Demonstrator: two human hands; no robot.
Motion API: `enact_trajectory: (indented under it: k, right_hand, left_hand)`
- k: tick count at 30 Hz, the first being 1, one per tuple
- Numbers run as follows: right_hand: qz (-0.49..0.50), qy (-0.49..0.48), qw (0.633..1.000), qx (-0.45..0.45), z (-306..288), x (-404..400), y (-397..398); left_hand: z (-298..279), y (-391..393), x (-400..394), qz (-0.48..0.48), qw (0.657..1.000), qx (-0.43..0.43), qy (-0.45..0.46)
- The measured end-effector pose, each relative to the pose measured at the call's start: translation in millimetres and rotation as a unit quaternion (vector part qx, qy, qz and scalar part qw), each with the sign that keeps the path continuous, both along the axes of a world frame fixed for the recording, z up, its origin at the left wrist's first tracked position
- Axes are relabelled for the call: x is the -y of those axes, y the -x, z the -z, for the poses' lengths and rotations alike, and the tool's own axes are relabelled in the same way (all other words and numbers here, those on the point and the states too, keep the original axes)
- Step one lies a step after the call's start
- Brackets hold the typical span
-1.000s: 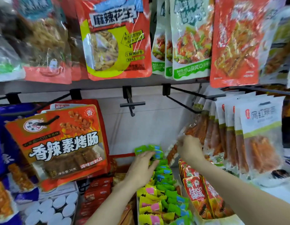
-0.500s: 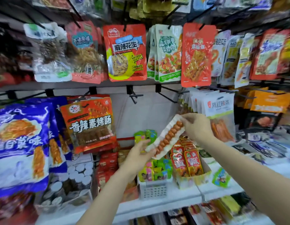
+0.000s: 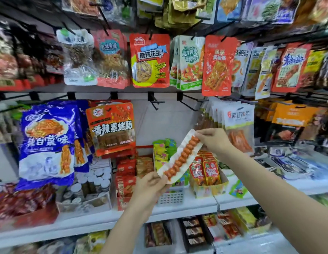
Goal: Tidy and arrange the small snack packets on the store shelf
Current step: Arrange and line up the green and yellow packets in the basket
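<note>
Skewer packet (image 3: 179,156), long and narrow, is held slantwise in the air before the shelf (image 3: 104,217). Its lower end is pinched by the left hand (image 3: 150,186), its upper end by the right hand (image 3: 212,140). It is judged light, floppy and slippery; the flat sealed ends are best gripped. Behind it, a white basket (image 3: 170,197) and hanging packets (image 3: 238,123) are seen.

left hand (image 3: 150,187) low, fingers pinched on packet (image 3: 181,158) bottom end | right hand (image 3: 214,142) higher, fingers pinched on top end | both forearms bare, reaching up-forward
</note>
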State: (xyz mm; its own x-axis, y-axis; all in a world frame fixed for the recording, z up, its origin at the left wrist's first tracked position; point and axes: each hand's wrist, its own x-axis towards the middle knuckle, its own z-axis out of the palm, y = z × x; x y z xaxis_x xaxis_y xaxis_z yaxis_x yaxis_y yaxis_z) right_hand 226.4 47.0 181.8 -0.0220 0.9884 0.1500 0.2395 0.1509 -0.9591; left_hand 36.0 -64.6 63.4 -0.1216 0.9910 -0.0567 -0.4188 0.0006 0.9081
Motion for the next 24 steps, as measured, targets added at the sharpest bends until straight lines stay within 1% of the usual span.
enact_trajectory:
  k: [1, 3, 6, 8, 10, 11, 13, 14, 16, 18, 19, 22, 24]
  right_hand:
    - [-0.01, -0.004, 1.0, 0.008, 0.6, 0.7, 0.9]
    - [-0.035, -0.005, 0.999, 0.004, -0.9, 2.2, 4.1]
    - [-0.096, -0.004, 0.995, -0.007, -6.5, 4.2, 10.6]
    - [-0.127, -0.015, 0.992, -0.013, -10.4, 4.0, 13.7]
    - [-0.152, -0.025, 0.987, -0.04, -13.0, 3.0, 15.6]
    - [-0.161, -0.034, 0.985, -0.043, -13.8, 1.7, 16.7]
    - [-0.16, -0.043, 0.986, -0.021, -15.4, -1.3, 19.1]
    - [-0.16, -0.027, 0.987, -0.02, -15.7, -3.3, 20.0]
    - [-0.182, 0.044, 0.98, -0.066, -16.4, -6.9, 20.9]
    - [-0.201, 0.109, 0.966, -0.12, -17.2, -7.5, 19.7]
    - [-0.203, 0.118, 0.963, -0.128, -16.4, -7.2, 18.5]
    - [-0.187, 0.073, 0.974, -0.108, -11.2, -5.0, 15.6]
    - [-0.169, 0.06, 0.978, -0.105, -7.0, -4.2, 14.0]
  left_hand:
    - [0.9, -1.5, 4.7, 0.013, 1.0, 0.026, -0.002]
    - [-0.5, -3.7, 12.2, 0.059, 0.993, 0.106, 0.006]
    - [-9.2, -1.4, 14.6, 0.147, 0.959, 0.238, 0.05]
    - [-15.1, 0.0, 10.2, 0.168, 0.939, 0.292, 0.066]
    - [-18.4, -0.7, 5.2, 0.16, 0.934, 0.309, 0.079]
    - [-18.3, -0.7, 1.5, 0.146, 0.941, 0.294, 0.079]
    - [-17.5, -1.7, -6.2, 0.108, 0.965, 0.232, 0.063]
    - [-17.2, -2.8, -8.9, 0.094, 0.976, 0.191, 0.049]
    - [-16.7, -5.1, -12.8, 0.068, 0.993, 0.097, 0.02]
    - [-17.4, -8.2, -13.9, 0.045, 0.998, 0.034, 0.0]
    - [-17.3, -10.1, -14.0, 0.037, 0.999, 0.012, -0.005]
    - [-19.1, -17.4, -12.4, 0.034, 0.999, -0.033, -0.019]
    - [-17.5, -19.8, -12.3, 0.038, 0.998, -0.04, -0.029]
